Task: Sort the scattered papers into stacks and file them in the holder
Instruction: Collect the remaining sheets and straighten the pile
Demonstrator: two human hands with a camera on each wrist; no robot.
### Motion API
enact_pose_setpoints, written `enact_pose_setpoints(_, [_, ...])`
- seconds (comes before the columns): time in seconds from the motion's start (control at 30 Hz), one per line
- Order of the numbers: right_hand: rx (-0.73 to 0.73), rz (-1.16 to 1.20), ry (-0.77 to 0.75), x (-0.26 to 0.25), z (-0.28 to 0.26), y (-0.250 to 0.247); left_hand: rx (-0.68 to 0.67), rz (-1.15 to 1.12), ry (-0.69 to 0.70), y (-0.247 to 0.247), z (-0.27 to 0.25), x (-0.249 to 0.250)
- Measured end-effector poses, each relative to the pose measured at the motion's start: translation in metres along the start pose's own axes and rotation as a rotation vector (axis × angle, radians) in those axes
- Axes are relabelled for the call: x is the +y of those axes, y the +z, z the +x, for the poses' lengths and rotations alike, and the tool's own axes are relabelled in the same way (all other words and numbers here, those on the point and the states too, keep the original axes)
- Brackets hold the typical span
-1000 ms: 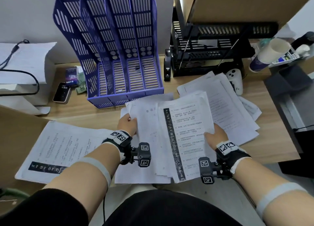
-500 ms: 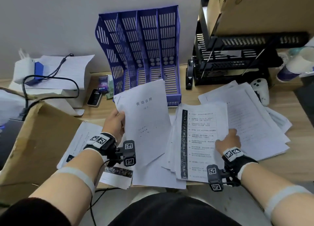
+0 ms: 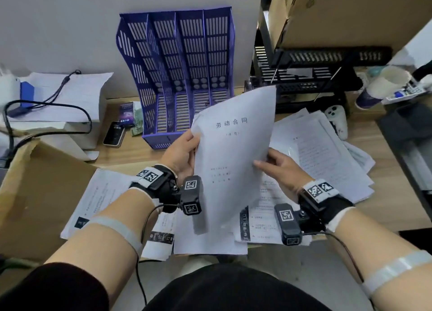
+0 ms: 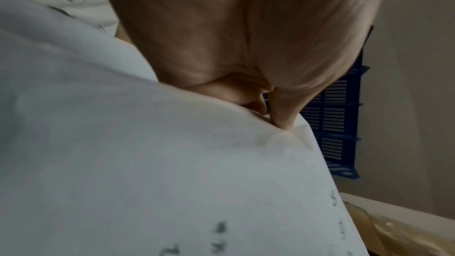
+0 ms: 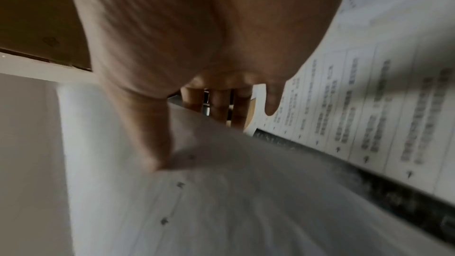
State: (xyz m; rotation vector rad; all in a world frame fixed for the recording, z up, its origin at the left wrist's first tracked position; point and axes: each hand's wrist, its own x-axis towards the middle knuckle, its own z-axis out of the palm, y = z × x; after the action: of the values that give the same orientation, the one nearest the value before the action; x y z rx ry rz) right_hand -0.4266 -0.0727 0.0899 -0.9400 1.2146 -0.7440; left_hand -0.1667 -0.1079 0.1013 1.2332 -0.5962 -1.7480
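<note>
White cover sheet (image 3: 233,161) up off the desk, tilted, pinched on its left edge by the left hand (image 3: 181,153), thumb on the printed face. Right hand (image 3: 284,170) at the right edge, thumb on top, fingers (image 5: 219,104) underneath, apparently closing on the same sheet. Both hands on one page, then, in front of the blue holder (image 3: 180,77), all four slots bare. Loose papers (image 3: 327,156) fanned out to the right; more under the wrists, including a page with a black strip (image 3: 264,214); another sheet (image 3: 98,193) near left, half on a cardboard box (image 3: 42,193). Phone (image 3: 114,134) left of the holder, controller (image 3: 336,121) far right.

Sorting barely begun, by the look of it. Best handled by keeping both grips light at the edges, no creasing, squaring the page against like sheets before filing, and sliding in bottom edge first, clear of the dividers.
</note>
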Motion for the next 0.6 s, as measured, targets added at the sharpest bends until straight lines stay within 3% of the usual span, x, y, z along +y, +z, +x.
enact_pose_setpoints(0.1, [0.092,-0.120,0.089,0.018,-0.011,-0.030,0.181,0.248,-0.047,-0.013,0.004,-0.017])
enact_pose_setpoints(0.2, [0.282,-0.554,0.184,0.044,-0.014,-0.059,0.380,0.697,-0.143,-0.045,0.006,-0.042])
enact_pose_setpoints(0.3, [0.404,-0.643,0.389,0.069,-0.021,-0.070,0.416,0.932,-0.319,-0.087,0.011,-0.078])
enact_pose_setpoints(0.37, [0.433,-0.678,0.456,0.081,-0.025,-0.068,0.418,0.990,-0.343,-0.109,0.019,-0.104])
enact_pose_setpoints(0.5, [0.446,-0.648,0.540,0.089,-0.025,-0.058,0.427,0.935,-0.368,-0.085,-0.001,-0.097])
enact_pose_setpoints(0.6, [0.463,-0.637,0.576,0.087,-0.022,-0.049,0.408,0.946,-0.294,-0.080,-0.006,-0.095])
